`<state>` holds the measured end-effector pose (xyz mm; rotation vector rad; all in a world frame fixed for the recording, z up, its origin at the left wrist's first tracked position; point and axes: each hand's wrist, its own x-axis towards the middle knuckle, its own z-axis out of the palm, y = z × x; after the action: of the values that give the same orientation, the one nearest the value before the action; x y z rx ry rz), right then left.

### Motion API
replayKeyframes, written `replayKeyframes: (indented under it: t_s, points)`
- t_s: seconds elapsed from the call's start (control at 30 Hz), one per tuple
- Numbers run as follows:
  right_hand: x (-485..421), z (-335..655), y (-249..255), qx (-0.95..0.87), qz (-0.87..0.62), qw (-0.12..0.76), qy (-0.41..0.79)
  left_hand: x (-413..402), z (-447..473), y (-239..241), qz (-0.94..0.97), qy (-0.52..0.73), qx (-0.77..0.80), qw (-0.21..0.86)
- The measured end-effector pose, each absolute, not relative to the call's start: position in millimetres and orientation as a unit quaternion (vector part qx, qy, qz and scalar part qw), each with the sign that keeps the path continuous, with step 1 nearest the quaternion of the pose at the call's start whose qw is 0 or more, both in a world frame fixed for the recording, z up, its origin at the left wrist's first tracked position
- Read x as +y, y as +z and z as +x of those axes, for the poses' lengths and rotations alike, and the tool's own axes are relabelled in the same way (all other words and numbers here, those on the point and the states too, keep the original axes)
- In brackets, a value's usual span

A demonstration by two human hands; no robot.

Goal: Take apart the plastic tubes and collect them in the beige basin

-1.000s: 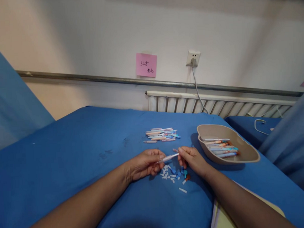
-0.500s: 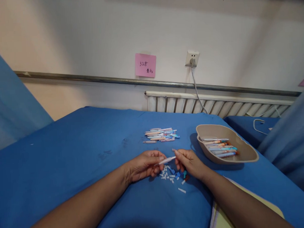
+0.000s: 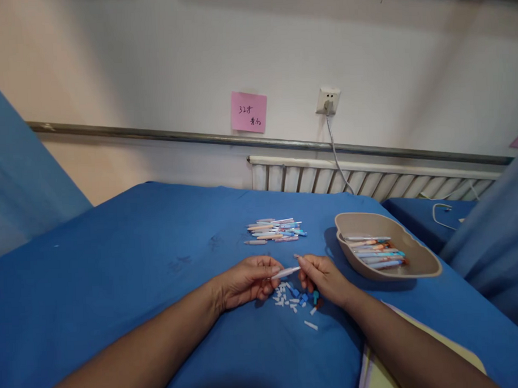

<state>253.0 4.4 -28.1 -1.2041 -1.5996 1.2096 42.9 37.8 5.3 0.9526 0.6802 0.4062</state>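
Observation:
A white-pink pen barrel point(image 3: 285, 273) lies between my two hands, tilted up to the right. My left hand point(image 3: 250, 279) is closed on its lower left part, thumb on top. The fingers of my right hand point(image 3: 319, 275) pinch at its right tip; whether a small part sits between them I cannot make out. Under the hands lie several small white pen pieces point(image 3: 281, 298), a few blue clip pieces point(image 3: 304, 297) and a teal one point(image 3: 316, 295). One longer white piece point(image 3: 310, 325) rests apart, nearer to me.
Beyond my hands is a pile of pens point(image 3: 275, 230) on the blue cloth point(image 3: 129, 261). A beige basin point(image 3: 427, 264) at the right holds several pens. A yellow pad point(image 3: 443, 346) lies under my right forearm. Behind stand a radiator point(image 3: 318, 178) and a wall socket point(image 3: 327, 100).
Almost nothing differs. Both hands keep their hold on the pen barrel, and the view has shifted very slightly.

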Motion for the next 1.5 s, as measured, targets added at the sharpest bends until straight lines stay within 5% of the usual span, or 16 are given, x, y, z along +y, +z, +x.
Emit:
replayKeyframes:
  t_s: [0.63,1.5]
  points:
    - [4.0,251.5,-29.4,-0.667,-0.483,0.408,0.393,34.0,44.8,3.8,0.455,0.195,0.325,0.806]
    - [6.9,246.2,-30.1,-0.603,-0.465,0.44,0.476,39.4,45.3,-5.6,0.575,0.228,0.384,0.686]
